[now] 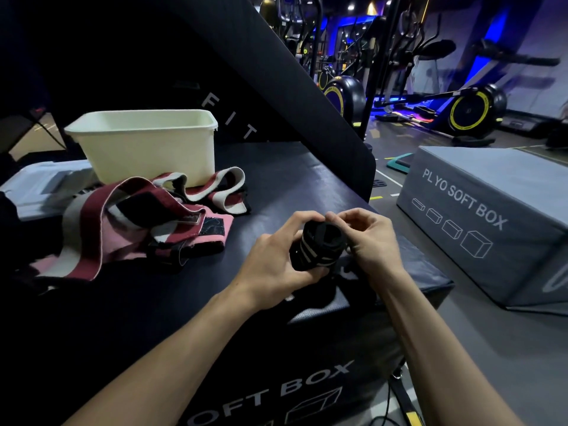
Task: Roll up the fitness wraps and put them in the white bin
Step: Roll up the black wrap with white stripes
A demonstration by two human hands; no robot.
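We hold a black wrap with pale stripes, rolled into a tight cylinder, above the dark padded box. Our left hand grips its side; our right hand pinches its upper edge. Unrolled maroon, pink and white wraps lie before the white bin.

Both hands, left hand and right hand, grip rolled black wrap over black soft box; unrolled wraps piled beside white bin.
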